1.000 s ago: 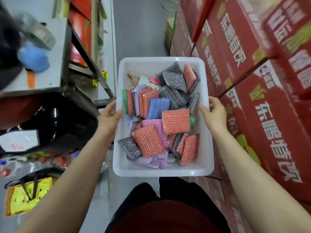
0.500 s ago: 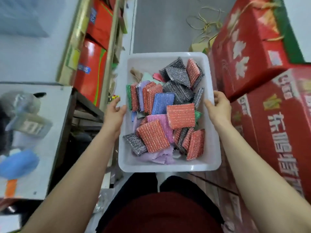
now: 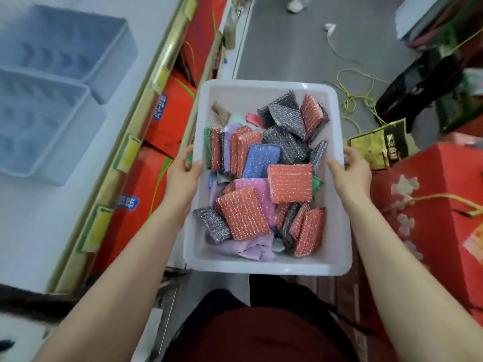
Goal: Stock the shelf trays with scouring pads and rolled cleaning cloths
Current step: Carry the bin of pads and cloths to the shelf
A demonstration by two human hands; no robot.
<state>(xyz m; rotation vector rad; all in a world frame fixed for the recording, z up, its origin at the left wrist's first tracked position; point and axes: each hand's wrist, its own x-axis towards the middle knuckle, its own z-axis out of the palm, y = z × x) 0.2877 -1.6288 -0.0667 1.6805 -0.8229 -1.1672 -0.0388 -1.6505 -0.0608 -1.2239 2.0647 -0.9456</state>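
We carry a white tray (image 3: pixel 266 265) at waist height in a shop aisle, one hand on each long side. Our left hand (image 3: pixel 183 176) grips the left rim, thumb over the edge and fingers under it; our right hand (image 3: pixel 350 173) clamps the right rim the same way. Inside lies a loose heap of scouring pads (image 3: pixel 290 182) in red, grey, blue, pink and green, over crumpled lilac cloths (image 3: pixel 251 248). To the left, two blue trays (image 3: pixel 86 43) sit side by side on a white shelf (image 3: pixel 31 226), with red cartons (image 3: pixel 156 126) below. Red boxes (image 3: pixel 428 210) stand on our right.
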